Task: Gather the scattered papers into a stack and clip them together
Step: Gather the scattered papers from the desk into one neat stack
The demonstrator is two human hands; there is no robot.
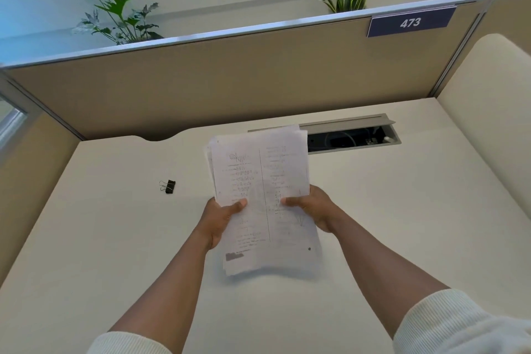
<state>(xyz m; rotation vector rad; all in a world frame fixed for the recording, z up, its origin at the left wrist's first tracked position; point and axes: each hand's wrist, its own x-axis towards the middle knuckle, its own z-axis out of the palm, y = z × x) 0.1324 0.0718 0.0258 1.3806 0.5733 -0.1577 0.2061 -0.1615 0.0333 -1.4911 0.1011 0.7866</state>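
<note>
A stack of white printed papers (264,181) is lifted above the middle of the white desk (115,253), its sheets slightly uneven at the top and left edges. My left hand (221,221) grips the stack's left side, thumb on the front page. My right hand (313,208) grips its right side the same way. A black binder clip (168,186) lies on the desk to the left of the stack, apart from both hands.
An open cable tray (353,138) is set into the desk behind the papers. Beige partition walls (230,80) close the desk at the back and both sides, with a "473" sign (411,22) and plants (115,8) above.
</note>
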